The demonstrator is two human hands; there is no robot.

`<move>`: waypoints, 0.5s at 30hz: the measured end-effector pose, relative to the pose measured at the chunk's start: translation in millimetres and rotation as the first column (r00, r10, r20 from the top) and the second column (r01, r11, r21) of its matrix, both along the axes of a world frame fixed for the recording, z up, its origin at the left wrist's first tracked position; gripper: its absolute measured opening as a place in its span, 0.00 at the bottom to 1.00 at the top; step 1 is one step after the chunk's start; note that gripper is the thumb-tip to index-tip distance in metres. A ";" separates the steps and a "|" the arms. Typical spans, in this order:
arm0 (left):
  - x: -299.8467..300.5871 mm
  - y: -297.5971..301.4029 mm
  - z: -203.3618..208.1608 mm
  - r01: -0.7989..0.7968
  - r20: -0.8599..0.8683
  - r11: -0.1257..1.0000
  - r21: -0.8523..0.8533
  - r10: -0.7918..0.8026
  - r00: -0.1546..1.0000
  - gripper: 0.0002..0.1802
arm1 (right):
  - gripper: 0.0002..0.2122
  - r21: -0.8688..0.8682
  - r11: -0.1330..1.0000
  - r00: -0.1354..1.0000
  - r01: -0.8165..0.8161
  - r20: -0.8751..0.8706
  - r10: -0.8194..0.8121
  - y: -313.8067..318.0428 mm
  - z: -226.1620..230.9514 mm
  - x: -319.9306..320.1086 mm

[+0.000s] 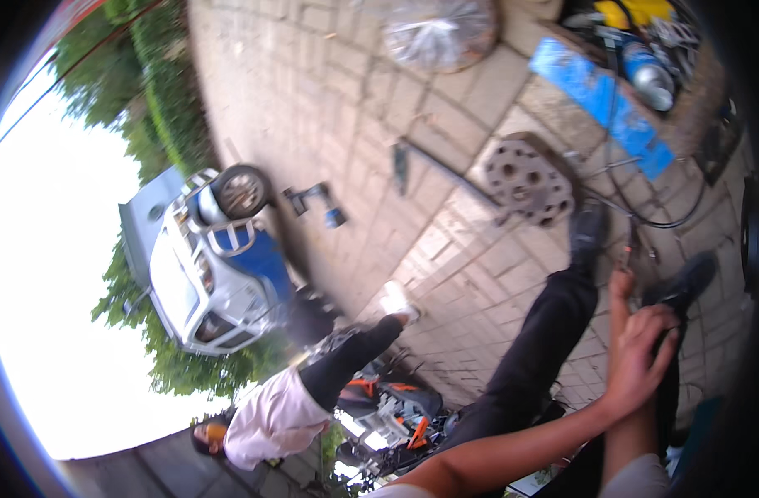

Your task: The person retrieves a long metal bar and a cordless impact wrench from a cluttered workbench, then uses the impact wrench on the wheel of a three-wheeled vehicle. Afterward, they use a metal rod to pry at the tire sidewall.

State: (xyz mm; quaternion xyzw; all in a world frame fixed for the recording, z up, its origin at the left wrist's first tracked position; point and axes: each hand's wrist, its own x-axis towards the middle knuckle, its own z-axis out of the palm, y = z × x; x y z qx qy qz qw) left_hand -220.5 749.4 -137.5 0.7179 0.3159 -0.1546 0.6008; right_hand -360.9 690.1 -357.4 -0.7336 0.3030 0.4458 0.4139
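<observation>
My left hand [647, 353] lies across my right forearm near my knee, fingers extended and holding nothing. Beyond it, my right hand [622, 285] reaches down between my black shoes, closed around a slim tool [627, 251] with a reddish part; its kind is too small and blurred to tell. A black hose or cable [670, 224] loops across the paving beside that tool. Just past my shoe [589, 232] rests a grey metal block with round holes [529, 178], resembling an engine cylinder head. A long-handled hammer-like tool [446, 173] lies against its far side.
A box [695, 108] at upper right holds a blue can and tools, beside a blue strip [599, 104]. A plastic-wrapped round bundle [442, 35], a cordless power tool [317, 203], a white-and-blue vehicle [218, 266], an orange-black motorcycle [400, 411] and a standing person [284, 415] are around.
</observation>
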 end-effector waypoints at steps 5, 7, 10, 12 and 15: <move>-38.9 26.2 0.1 0.096 0.074 0.975 0.199 -0.113 0.991 0.06 | 0.13 0.189 0.889 0.852 -0.416 -0.261 0.454 -58.6 81.2 52.5; -74.5 38.1 35.5 0.147 0.102 0.965 0.217 -0.172 0.980 0.07 | 0.14 0.259 0.829 0.797 -0.496 -0.244 0.553 -77.0 138.7 79.5; -141.1 71.9 105.4 0.128 0.109 0.956 0.263 -0.162 0.981 0.08 | 0.19 -0.074 0.663 0.637 -0.745 0.214 0.740 -108.1 246.9 109.7; -202.3 97.5 160.7 0.049 -0.110 0.933 0.357 -0.010 0.994 0.12 | 0.20 -0.258 0.555 0.499 -0.791 0.252 0.829 -124.7 302.7 138.5; -325.0 120.2 241.0 0.001 -0.626 0.959 0.283 0.184 0.758 0.23 | 0.22 -0.341 0.507 0.445 -0.792 0.245 0.861 -148.8 349.7 183.7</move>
